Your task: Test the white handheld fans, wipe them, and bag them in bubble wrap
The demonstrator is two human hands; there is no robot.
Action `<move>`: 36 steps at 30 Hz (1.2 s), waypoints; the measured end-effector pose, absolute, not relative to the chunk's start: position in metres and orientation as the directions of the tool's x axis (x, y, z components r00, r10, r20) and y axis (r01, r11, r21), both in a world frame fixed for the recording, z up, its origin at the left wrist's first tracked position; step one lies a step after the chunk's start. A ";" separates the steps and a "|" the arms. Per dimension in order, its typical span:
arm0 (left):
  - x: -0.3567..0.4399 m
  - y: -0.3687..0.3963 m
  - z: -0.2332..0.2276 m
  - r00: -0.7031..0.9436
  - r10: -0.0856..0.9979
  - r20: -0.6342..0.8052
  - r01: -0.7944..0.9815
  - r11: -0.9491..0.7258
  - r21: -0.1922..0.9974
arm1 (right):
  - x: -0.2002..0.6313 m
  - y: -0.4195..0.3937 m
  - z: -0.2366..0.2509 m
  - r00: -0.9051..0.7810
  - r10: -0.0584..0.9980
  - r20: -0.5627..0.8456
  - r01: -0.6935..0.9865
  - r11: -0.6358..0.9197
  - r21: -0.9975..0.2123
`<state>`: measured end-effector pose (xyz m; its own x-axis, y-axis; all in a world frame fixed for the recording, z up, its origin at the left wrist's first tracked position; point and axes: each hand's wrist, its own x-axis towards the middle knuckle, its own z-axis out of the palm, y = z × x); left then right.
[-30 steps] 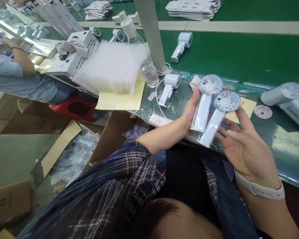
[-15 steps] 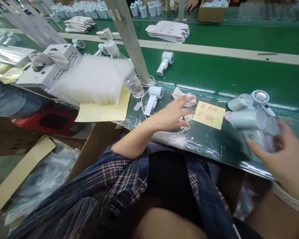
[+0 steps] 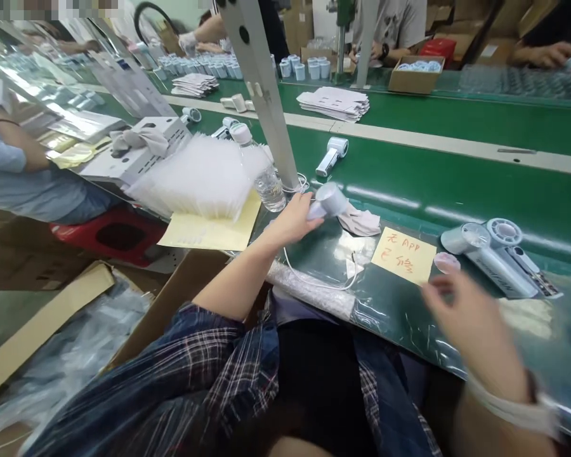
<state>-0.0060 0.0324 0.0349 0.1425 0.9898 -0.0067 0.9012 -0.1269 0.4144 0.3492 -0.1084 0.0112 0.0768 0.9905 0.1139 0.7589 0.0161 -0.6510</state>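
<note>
The left hand [image 3: 292,219] has its grip clamped on the handle of a small white handheld fan [image 3: 328,202], held just above the counter [image 3: 409,184] near its near edge, beside the foot of the slanted white post [image 3: 266,101]. The fan's long axis runs from the palm up and away to the right, its round head pointing toward the far edge, just beside a crumpled cloth [image 3: 361,222]. A white cable [image 3: 314,279] trails on the counter below it toward the near edge. The right hand [image 3: 471,324] is blurred, hovering over the near edge, its grip spread apart and holding nothing. It is well apart from the held fan and nearer the yellow note [image 3: 403,255] and the pile of fans [image 3: 497,254] toward the counter's right end. A water bottle [image 3: 261,168] stands just left of the post.
</note>
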 end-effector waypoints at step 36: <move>0.046 -0.024 0.047 0.112 0.989 0.100 -0.617 -0.010 0.787 | 0.219 -0.107 0.020 -0.264 0.964 -0.021 0.220 0.039 -0.975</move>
<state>0.0457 -0.0244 0.0470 0.1122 0.9886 0.1001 -0.6168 -0.0097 0.7871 0.2194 -0.1074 0.0199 -0.2639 0.9643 -0.0209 0.2198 0.0390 -0.9748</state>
